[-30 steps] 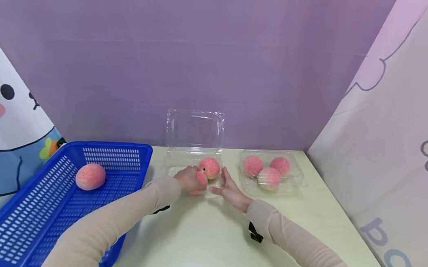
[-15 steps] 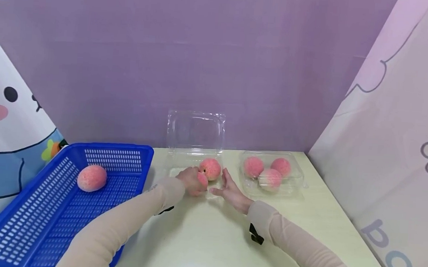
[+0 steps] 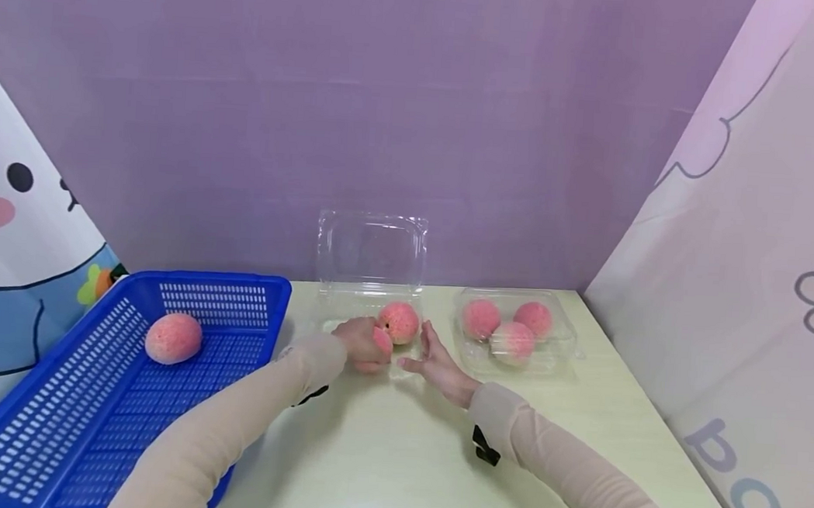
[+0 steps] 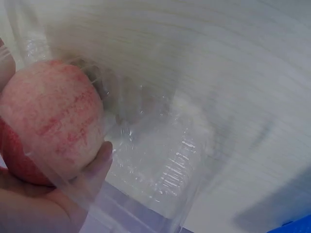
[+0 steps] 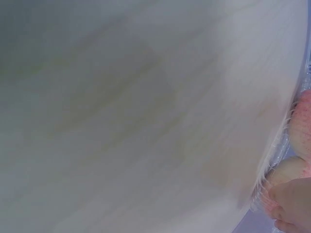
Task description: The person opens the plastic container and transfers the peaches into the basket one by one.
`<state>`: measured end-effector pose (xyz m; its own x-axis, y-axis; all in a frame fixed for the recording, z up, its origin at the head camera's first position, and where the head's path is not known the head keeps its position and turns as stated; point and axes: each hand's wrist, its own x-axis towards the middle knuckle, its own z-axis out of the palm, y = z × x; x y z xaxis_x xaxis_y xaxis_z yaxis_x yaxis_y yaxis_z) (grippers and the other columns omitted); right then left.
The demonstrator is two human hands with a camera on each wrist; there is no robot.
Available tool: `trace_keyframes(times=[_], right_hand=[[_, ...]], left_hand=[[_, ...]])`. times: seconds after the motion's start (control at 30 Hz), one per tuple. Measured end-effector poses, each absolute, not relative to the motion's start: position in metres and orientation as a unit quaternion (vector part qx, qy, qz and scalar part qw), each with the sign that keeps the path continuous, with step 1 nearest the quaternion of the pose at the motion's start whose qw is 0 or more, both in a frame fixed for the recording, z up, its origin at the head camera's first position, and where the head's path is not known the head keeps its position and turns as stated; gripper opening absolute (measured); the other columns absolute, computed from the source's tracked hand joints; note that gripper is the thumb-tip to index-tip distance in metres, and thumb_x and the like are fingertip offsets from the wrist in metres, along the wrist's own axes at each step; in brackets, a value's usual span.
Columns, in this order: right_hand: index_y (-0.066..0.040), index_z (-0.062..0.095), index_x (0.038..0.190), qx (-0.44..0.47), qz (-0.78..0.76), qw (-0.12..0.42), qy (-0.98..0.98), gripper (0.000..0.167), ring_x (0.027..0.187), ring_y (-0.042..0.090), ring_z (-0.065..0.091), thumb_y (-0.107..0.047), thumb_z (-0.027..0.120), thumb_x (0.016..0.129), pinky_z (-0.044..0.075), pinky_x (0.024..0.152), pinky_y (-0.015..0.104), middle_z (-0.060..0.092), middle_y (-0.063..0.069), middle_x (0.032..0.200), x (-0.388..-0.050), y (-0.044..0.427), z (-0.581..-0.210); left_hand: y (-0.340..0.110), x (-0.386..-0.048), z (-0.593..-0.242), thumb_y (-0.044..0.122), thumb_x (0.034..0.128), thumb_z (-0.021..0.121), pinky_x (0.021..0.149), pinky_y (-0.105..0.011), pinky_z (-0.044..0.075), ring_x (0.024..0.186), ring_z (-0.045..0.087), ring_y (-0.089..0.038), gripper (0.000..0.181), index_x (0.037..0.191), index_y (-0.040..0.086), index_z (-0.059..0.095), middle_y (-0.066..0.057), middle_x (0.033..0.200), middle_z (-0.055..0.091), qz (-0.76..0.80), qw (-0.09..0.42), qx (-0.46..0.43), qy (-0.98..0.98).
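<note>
A clear plastic clamshell box (image 3: pixel 372 248) stands on the table with its lid raised. My left hand (image 3: pixel 360 338) grips a pinkish peach (image 3: pixel 370 367) over the front of the box's base. In the left wrist view the peach (image 4: pixel 53 116) shows large behind clear plastic, with the thumb and palm of my left hand (image 4: pixel 43 211) around it. A second peach (image 3: pixel 400 323) lies in the base at the right, next to the held one. My right hand (image 3: pixel 443 371) is at the box's right front corner, thumb and fingers spread; whether it touches the plastic is hard to tell.
A closed clear box (image 3: pixel 558 356) with three peaches, one of them the front peach (image 3: pixel 513 342), stands to the right. At the left is a blue slotted basket (image 3: pixel 278 308) holding one peach (image 3: pixel 174 338). A purple curtain (image 3: pixel 388 113) hangs behind the table.
My left hand and its peach have shifted very slightly left. The right hand and both boxes stay practically where they were.
</note>
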<state>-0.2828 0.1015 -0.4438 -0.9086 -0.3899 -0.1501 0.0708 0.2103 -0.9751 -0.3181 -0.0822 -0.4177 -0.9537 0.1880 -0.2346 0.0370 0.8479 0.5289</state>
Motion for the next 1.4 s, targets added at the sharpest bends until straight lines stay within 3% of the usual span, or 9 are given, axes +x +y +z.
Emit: trace_keyframes(times=[0.23, 0.57, 0.8, 1.13, 1.4], right_hand=[[-0.014, -0.013, 0.146, -0.1, -0.624, 0.18, 0.754, 0.099, 0.141, 0.028, -0.004, -0.016, 0.063, 0.084, 0.008, 0.113, 0.048, -0.01, 0.009, 0.154, -0.281, 0.1, -0.445], [-0.012, -0.013, 0.146, -0.103, -0.637, 0.175, 0.743, 0.097, 0.141, 0.028, -0.005, -0.01, 0.062, 0.084, 0.009, 0.113, 0.047, -0.01, 0.009, 0.154, -0.284, 0.098, -0.445], [-0.011, -0.013, 0.146, -0.104, -0.637, 0.177, 0.743, 0.098, 0.141, 0.028, -0.006, -0.01, 0.063, 0.084, 0.008, 0.113, 0.047, -0.01, 0.011, 0.153, -0.286, 0.098, -0.446], [-0.005, -0.014, 0.145, -0.106, -0.646, 0.19, 0.732, 0.096, 0.14, 0.032, -0.007, -0.005, 0.061, 0.084, 0.006, 0.112, 0.048, -0.012, 0.017, 0.152, -0.273, 0.1, -0.427], [-0.005, -0.013, 0.145, -0.104, -0.64, 0.188, 0.738, 0.093, 0.14, 0.03, -0.007, -0.006, 0.059, 0.086, 0.006, 0.113, 0.046, -0.011, 0.015, 0.153, -0.27, 0.099, -0.422]], left_hand=[[-0.084, -0.316, -0.409, 0.028, 0.0556, 0.081, 0.072, -0.028, 0.046, 0.082, 0.055, -0.02, 0.06, 0.107, 0.008, 0.057, -0.003, 0.096, 0.061, 0.263, 0.16, 0.055, 0.95], [-0.086, -0.305, -0.38, 0.027, 0.0594, 0.081, 0.085, -0.034, 0.045, 0.093, 0.054, -0.021, 0.064, 0.116, 0.01, 0.055, -0.003, 0.105, 0.06, 0.24, 0.143, 0.075, 0.957], [-0.088, -0.302, -0.363, 0.026, 0.0612, 0.08, 0.079, -0.035, 0.047, 0.09, 0.055, -0.021, 0.061, 0.115, 0.01, 0.054, -0.004, 0.104, 0.061, 0.243, 0.121, 0.069, 0.96], [-0.089, -0.29, -0.345, 0.029, 0.0617, 0.08, 0.08, -0.037, 0.047, 0.097, 0.056, -0.024, 0.071, 0.124, 0.011, 0.051, -0.004, 0.114, 0.06, 0.239, 0.091, 0.077, 0.964], [-0.095, -0.269, -0.32, 0.026, 0.0584, 0.08, 0.073, -0.033, 0.05, 0.088, 0.057, -0.02, 0.074, 0.125, 0.012, 0.05, -0.002, 0.109, 0.06, 0.281, 0.079, 0.104, 0.951]])
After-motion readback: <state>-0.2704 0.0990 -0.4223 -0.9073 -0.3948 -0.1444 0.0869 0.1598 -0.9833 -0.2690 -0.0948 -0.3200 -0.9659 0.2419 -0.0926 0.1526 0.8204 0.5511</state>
